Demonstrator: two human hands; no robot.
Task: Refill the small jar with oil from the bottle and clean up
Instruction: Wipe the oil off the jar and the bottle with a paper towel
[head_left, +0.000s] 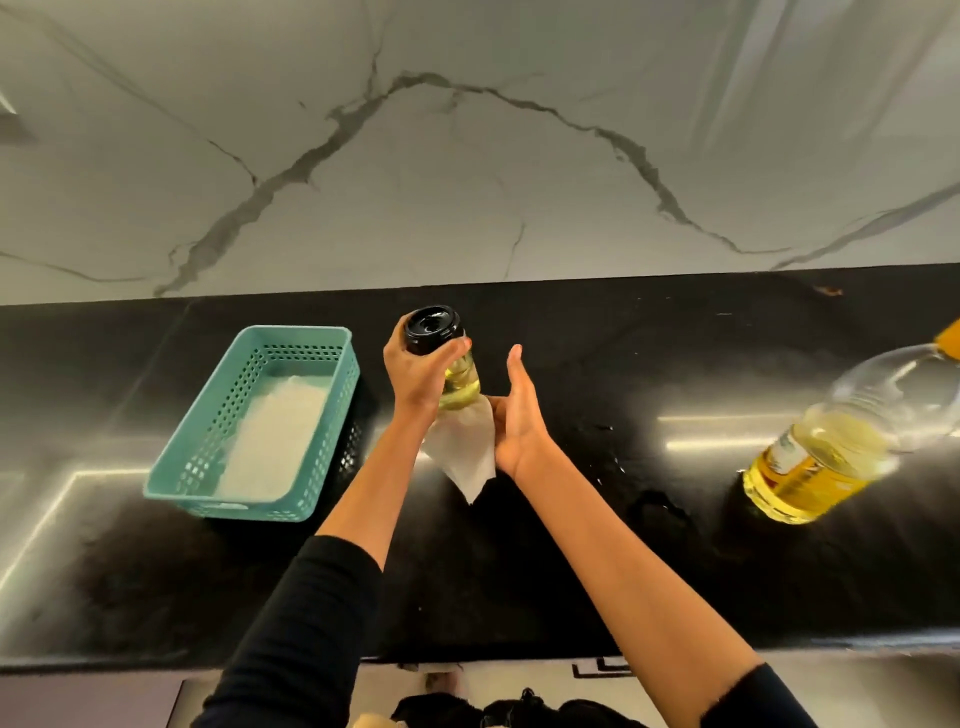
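black stone countertop (571, 545) under a white marble backsplash (467, 182). on it: one teal perforated basket (171, 480) at the left with white paper (275, 436) lying inside, and one large oil bottle (831, 441), partly full, at the right. between them is one small jar (460, 384) of yellow oil with a black lid (432, 328). the left hand (418, 374) grips the jar around its lid and neck. the right hand (519, 415), fingers straight and pointing up, presses one white paper napkin (462, 452) against the jar's base; the napkin's corner hangs down. both forearms reach forward from black sleeves.
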